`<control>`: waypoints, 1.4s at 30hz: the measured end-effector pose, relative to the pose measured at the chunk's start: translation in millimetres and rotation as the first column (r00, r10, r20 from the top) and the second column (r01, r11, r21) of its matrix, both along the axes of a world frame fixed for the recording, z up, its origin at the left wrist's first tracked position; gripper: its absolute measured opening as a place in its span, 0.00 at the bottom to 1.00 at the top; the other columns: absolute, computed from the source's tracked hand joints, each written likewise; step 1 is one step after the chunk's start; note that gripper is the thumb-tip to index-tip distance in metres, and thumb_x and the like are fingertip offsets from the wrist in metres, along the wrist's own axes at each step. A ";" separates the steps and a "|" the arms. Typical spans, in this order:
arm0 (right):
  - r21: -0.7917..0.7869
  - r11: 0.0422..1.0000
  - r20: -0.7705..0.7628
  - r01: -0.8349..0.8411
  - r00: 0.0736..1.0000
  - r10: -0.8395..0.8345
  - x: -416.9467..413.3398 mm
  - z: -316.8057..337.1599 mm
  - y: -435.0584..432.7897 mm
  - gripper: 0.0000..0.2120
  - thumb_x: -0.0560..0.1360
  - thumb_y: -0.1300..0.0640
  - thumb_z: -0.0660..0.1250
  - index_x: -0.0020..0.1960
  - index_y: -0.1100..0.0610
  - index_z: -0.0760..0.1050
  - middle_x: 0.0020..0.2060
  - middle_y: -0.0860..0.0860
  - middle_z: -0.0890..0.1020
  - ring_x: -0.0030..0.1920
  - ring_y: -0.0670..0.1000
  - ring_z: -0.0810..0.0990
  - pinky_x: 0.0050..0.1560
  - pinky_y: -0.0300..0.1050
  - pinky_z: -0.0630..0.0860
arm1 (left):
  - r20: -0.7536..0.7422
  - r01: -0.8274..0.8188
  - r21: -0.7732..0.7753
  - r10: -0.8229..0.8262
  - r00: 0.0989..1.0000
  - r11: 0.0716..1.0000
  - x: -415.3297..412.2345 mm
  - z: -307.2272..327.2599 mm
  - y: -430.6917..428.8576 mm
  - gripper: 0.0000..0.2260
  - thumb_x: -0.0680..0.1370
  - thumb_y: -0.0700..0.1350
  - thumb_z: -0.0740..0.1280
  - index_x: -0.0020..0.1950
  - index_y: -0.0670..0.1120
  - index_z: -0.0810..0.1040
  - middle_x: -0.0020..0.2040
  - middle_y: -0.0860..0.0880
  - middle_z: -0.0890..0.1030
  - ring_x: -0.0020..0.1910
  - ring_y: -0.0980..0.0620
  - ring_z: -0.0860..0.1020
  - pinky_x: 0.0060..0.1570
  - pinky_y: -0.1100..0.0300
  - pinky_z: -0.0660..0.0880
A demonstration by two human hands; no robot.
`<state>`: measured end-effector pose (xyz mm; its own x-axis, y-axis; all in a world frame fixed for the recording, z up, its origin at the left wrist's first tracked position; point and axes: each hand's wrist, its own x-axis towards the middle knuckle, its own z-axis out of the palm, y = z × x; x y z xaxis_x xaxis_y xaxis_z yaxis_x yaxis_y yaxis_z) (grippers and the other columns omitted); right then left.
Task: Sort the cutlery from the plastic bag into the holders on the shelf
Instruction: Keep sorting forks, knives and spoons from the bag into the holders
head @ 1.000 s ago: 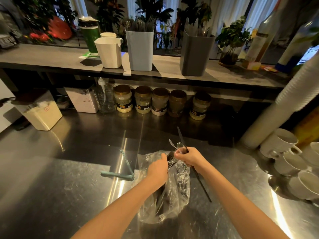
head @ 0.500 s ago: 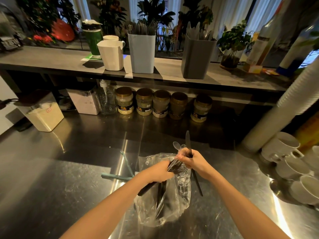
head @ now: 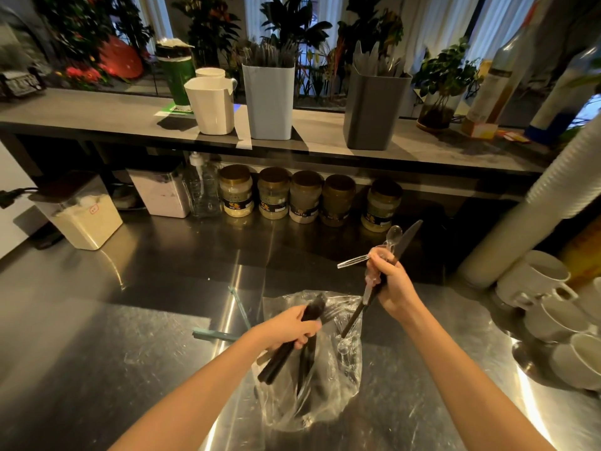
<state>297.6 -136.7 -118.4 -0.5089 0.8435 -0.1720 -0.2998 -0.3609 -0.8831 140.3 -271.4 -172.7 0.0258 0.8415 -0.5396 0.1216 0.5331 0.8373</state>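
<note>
Over the counter [head: 130, 320], left hand [head: 289, 327] and right hand [head: 390, 284] fingers [head: 377, 257] curl tight round cutlery [head: 276, 362]; best keep kinds apart.

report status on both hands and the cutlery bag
Left hand grips black cutlery bundle over plastic bag, bag part full. Right hand holds black knife and clear spoon, lifted above bag. Nothing blocking shelf holders.

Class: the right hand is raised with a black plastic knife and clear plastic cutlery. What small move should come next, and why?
Probably lift the right hand toward the dark grey holder on the shelf and drop the clear plastic cutlery there: that holder shows clear pieces, while the light blue holder shows dark ones like the black plastic knife.
</note>
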 end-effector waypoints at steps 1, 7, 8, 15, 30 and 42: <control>-0.030 0.999 0.010 -0.011 1.000 0.011 1.3 0.1 0.6 0.11 0.78 0.65 0.57 0.39 0.57 0.70 0.24 0.46 0.69 0.23 0.42 0.64 0.25 0.33 0.61 | 0.052 -0.086 0.026 0.085 0.995 0.996 0.5 1.5 1.3 0.05 0.81 0.40 0.58 0.45 0.45 0.67 0.33 0.51 0.68 0.26 0.58 0.65 0.27 0.66 0.65; -0.126 0.988 0.129 -0.092 0.986 0.108 8.9 -18.3 -14.1 0.08 0.77 0.64 0.58 0.40 0.58 0.70 0.22 0.46 0.67 0.21 0.42 0.63 0.22 0.34 0.61 | 0.494 -0.523 0.033 0.441 0.750 0.852 4.8 17.4 15.6 0.10 0.82 0.40 0.56 0.41 0.42 0.67 0.32 0.49 0.71 0.25 0.56 0.69 0.29 0.64 0.71; -0.161 0.984 0.139 -0.079 0.985 0.102 8.6 -22.1 -19.5 0.08 0.77 0.63 0.59 0.39 0.58 0.70 0.22 0.46 0.67 0.20 0.43 0.63 0.21 0.34 0.61 | 0.569 -0.575 0.003 0.472 0.674 0.818 5.0 21.2 17.8 0.10 0.82 0.41 0.57 0.41 0.42 0.68 0.32 0.49 0.72 0.26 0.55 0.71 0.30 0.63 0.72; -0.262 0.853 0.351 0.451 0.868 -0.351 -21.7 -53.7 -54.9 0.08 0.79 0.62 0.59 0.41 0.55 0.68 0.28 0.51 0.69 0.23 0.44 0.64 0.23 0.36 0.63 | 0.732 -0.778 0.045 0.509 0.453 0.627 17.2 39.4 40.2 0.11 0.82 0.41 0.57 0.40 0.43 0.69 0.35 0.49 0.69 0.24 0.58 0.66 0.24 0.65 0.66; -0.073 0.724 0.394 0.686 0.687 -0.610 -53.7 -21.8 -46.1 0.12 0.80 0.56 0.57 0.61 0.58 0.70 0.53 0.55 0.76 0.52 0.52 0.74 0.53 0.47 0.69 | 0.680 -0.859 -0.083 0.659 0.321 0.506 36.4 59.8 53.7 0.12 0.82 0.44 0.60 0.41 0.40 0.72 0.31 0.47 0.74 0.30 0.53 0.74 0.35 0.57 0.76; 0.011 0.952 0.181 0.305 0.936 -0.302 -55.2 31.7 -13.3 0.09 0.79 0.62 0.60 0.40 0.55 0.69 0.28 0.50 0.67 0.27 0.45 0.62 0.24 0.34 0.60 | 0.618 -0.786 0.291 0.520 0.590 0.546 -10.6 127.4 74.2 0.15 0.81 0.46 0.60 0.67 0.48 0.62 0.36 0.48 0.73 0.21 0.59 0.67 0.23 0.66 0.68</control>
<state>242.4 -150.0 -86.7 -0.1889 0.9491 -0.2519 -0.2359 -0.2929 -0.9266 129.7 -197.2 -45.3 -0.5460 0.8272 -0.1332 -0.5026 -0.1962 0.8420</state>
